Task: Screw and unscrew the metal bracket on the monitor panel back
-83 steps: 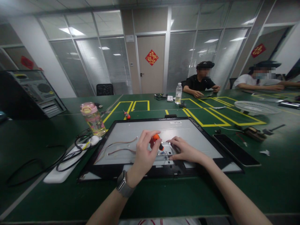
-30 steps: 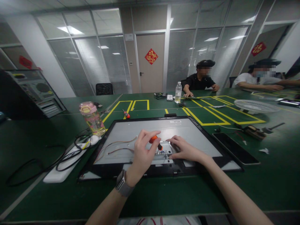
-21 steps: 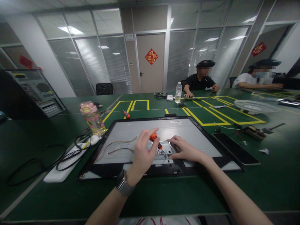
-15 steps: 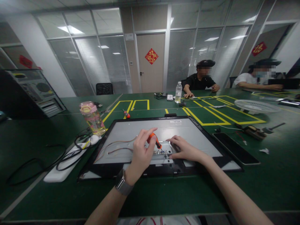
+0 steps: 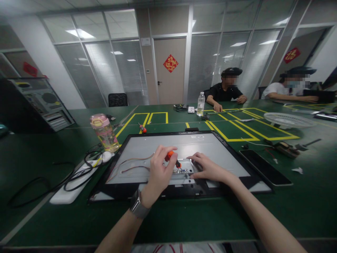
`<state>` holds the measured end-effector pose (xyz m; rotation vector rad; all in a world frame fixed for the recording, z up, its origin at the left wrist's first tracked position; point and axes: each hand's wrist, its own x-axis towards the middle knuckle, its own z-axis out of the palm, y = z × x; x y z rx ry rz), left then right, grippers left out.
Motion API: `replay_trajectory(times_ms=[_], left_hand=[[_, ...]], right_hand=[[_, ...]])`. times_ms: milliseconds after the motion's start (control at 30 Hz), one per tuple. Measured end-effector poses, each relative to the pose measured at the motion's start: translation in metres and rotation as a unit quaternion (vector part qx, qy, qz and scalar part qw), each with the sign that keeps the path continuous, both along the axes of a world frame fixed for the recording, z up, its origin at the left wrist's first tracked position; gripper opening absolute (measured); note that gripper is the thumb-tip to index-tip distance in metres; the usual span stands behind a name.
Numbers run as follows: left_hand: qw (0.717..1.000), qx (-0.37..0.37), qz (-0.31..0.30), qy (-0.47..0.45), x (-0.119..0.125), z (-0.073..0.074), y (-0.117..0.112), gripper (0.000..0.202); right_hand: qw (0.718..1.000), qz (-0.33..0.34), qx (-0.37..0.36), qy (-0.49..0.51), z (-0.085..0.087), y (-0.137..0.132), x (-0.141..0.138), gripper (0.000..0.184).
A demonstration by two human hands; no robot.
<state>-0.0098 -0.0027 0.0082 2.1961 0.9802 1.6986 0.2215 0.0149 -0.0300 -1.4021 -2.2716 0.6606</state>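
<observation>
A monitor panel (image 5: 210,146) lies face down on the green table, its grey metal back up inside a black frame. My left hand (image 5: 159,174) is closed round an orange-handled screwdriver (image 5: 171,157), whose tip points down at a small circuit board (image 5: 181,171) near the panel's front edge. My right hand (image 5: 206,168) rests on the metal bracket beside that board, fingers curled and pressing on it. Thin coloured wires (image 5: 134,165) run left from the board across the panel. A watch sits on my left wrist.
A pink-capped bottle (image 5: 104,133), black cables (image 5: 79,168) and a white strip (image 5: 68,191) lie at the left. A second red screwdriver (image 5: 142,129) lies beyond the panel. A dark slab (image 5: 265,168) and small tools sit right. Two people sit at the far side, by a water bottle (image 5: 200,104).
My left hand has turned the screwdriver a little on the spot, its fingers shifting round the handle. My right hand has stayed on the bracket. A far person's hands moved.
</observation>
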Motion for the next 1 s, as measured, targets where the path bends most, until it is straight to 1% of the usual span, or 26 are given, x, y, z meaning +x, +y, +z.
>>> replay_trajectory(times_ms=[67, 133, 233, 400, 567, 667, 867, 933, 1000], left_hand=[[1.0, -0.007, -0.015, -0.005, 0.0003, -0.0001, -0.0017, 0.026], [1.0, -0.012, -0.026, -0.007, 0.0013, 0.0003, -0.0026, 0.03], [1.0, -0.006, -0.022, 0.004, 0.0027, 0.0011, -0.0016, 0.026], [1.0, 0.005, -0.004, -0.004, 0.0027, -0.0008, 0.0021, 0.013], [1.0, -0.011, 0.004, -0.012, 0.0035, -0.0026, 0.0022, 0.011], [1.0, -0.018, -0.014, -0.018, 0.0044, -0.0026, 0.0008, 0.016], [0.995, -0.015, -0.096, -0.019, 0.0038, -0.0055, -0.0035, 0.033], [0.995, -0.014, -0.098, -0.017, 0.0037, -0.0058, -0.0036, 0.034], [0.997, 0.0, -0.079, -0.012, 0.004, -0.0053, -0.0029, 0.032]], right_hand=[[1.0, 0.002, 0.002, 0.002, -0.0008, 0.0006, 0.0004, 0.067], [1.0, 0.003, 0.004, 0.003, -0.0014, 0.0011, 0.0007, 0.067], [1.0, 0.001, 0.001, 0.001, -0.0008, 0.0009, 0.0003, 0.068], [1.0, -0.001, 0.0, -0.004, 0.0012, -0.0005, -0.001, 0.066], [1.0, -0.002, 0.001, -0.003, 0.0016, -0.0008, -0.0014, 0.068], [1.0, -0.003, -0.003, 0.0, 0.0019, -0.0008, -0.0014, 0.068], [1.0, 0.001, -0.001, 0.002, 0.001, -0.0001, -0.0007, 0.068], [1.0, 0.0, -0.001, 0.001, 0.0014, -0.0004, -0.0009, 0.068], [1.0, 0.0, -0.002, -0.001, 0.0021, -0.0007, -0.0011, 0.068]])
